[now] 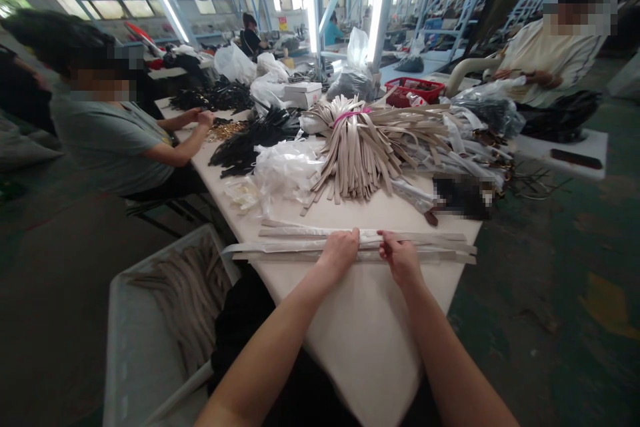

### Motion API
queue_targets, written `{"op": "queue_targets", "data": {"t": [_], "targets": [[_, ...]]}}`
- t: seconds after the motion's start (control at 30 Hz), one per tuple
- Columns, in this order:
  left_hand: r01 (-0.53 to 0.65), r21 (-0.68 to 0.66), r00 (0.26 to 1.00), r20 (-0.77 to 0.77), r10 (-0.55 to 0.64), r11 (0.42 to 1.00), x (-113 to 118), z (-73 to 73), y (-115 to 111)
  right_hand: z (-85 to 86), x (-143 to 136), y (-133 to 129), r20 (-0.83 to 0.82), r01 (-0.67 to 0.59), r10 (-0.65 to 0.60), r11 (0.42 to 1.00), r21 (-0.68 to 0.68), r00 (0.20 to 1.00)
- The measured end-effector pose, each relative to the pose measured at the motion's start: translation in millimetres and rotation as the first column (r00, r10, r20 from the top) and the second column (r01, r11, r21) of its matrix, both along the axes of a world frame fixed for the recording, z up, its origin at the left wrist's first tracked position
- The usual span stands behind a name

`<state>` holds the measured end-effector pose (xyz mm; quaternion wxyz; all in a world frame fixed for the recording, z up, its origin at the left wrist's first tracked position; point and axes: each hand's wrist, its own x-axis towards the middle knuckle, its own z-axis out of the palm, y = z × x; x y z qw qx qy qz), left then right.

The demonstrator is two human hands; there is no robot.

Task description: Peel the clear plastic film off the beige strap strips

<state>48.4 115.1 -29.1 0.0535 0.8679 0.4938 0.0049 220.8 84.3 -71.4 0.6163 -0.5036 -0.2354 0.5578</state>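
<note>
Several long beige straps [440,247] lie side by side across the near part of the table, with thin white wrapping [295,247] along them. My left hand [341,248] is closed around the straps and wrapping at their middle. Just to its right, my right hand [400,255] pinches the same wrapped straps between thumb and fingers. A short stretch of white wrapping shows between the two hands. Beyond them a large bundle of beige straps [357,160] fans out on the table, tied with a pink band [353,115].
A white plastic bin [117,327] of beige straps stands at my left. White plastic wrapping [287,170], black straps [255,137] and a red basket [414,92] are on the table [360,320]. One person [115,133] sits at the left, another [555,60] is at the right.
</note>
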Motion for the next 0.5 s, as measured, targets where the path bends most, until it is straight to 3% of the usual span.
{"op": "queue_targets", "data": {"t": [0.2,0.33,0.5], "targets": [[0.040,0.002,0.999,0.018,-0.040,0.999,5,-3.8,-4,2.0,-24,-6,0.107,-0.025,0.021,0.999,0.035,0.994],[0.024,-0.003,0.999,0.021,-0.024,1.000,6,-4.5,-4,4.0,-24,-7,0.139,-0.076,0.070,0.996,0.043,0.988],[0.024,0.018,1.000,0.005,-0.024,1.000,7,-4.3,-2,2.7,-13,-3,0.023,0.240,-0.241,0.970,0.039,0.970]]}}
